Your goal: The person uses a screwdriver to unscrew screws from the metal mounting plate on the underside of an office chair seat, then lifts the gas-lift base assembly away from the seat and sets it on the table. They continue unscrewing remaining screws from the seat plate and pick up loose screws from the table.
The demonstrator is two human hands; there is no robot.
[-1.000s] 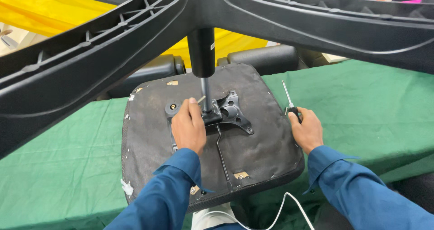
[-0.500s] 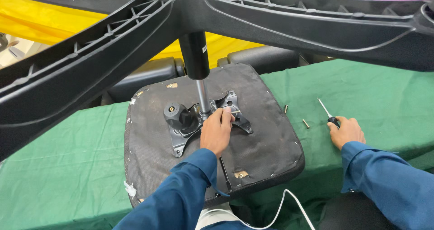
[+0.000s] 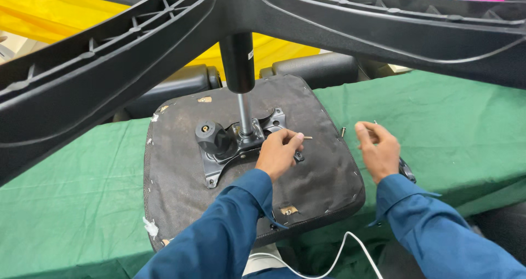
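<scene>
Pinching a small screw [image 3: 307,137] over the upturned chair seat [image 3: 323,175], the left hand [image 3: 278,154] grips its stiff, slippery shank (easily dropped, I'd guess), while the right hand [image 3: 378,150] hovers half-curled, seemingly empty.

Two bare hands, no gloves, no rings or watch visible. Left hand [image 3: 278,154] emerging from long blue sleeve [image 3: 219,229]; cuff loose, unbuttoned, corner flap hanging at wrist. Right hand [image 3: 378,150] likewise from matching blue sleeve [image 3: 438,235]; cuff open, pointed edges splayed outward. Fabric plain, smooth woven, shirt-type, creased along forearms, no print or pattern. Thin white cable [image 3: 334,260] curving between both forearms near lower frame edge. Pale garment patch [image 3: 260,262] below left sleeve.
</scene>
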